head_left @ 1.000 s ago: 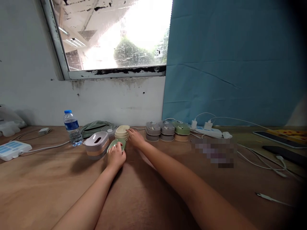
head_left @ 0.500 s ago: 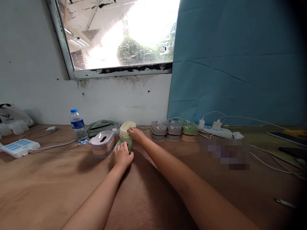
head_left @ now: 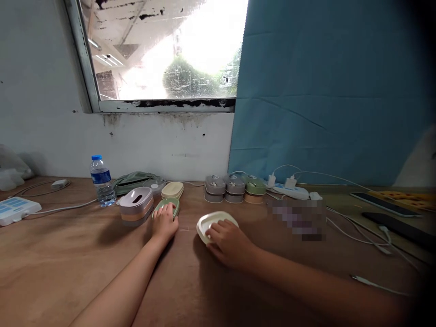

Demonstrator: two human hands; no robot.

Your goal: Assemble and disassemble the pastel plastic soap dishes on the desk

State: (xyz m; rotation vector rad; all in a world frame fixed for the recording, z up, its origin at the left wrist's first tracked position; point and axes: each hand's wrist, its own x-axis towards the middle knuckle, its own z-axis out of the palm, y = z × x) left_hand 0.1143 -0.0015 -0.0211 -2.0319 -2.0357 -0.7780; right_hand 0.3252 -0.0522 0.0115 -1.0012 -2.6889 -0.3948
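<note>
My right hand (head_left: pixel 230 243) grips a shallow cream tray (head_left: pixel 220 217) with rounded corners. It is tilted above the brown table, fingers over its rim and inner face. My left hand (head_left: pixel 165 222) has its fingers curled over a shallow green lid (head_left: pixel 173 204), partly hidden by the hand. Just behind the green lid stands a low stack of cream trays (head_left: pixel 172 190). Left of my left hand is a tiered box (head_left: pixel 137 209) with a pale lid and an oval slot, over pink-orange and grey layers.
A water bottle (head_left: pixel 102 184) and a grey-green pouch (head_left: pixel 134 181) stand at the back left. Two grey boxes (head_left: pixel 215 188) and a green-topped box (head_left: pixel 255 188) line the back. Right lie a power strip (head_left: pixel 293 191), cables and a phone (head_left: pixel 384 204).
My right hand has lifted a cream tray off the stack and brought it right and nearer. The stack is lower. My left hand stays on the green lid. The view has turned slightly right.
</note>
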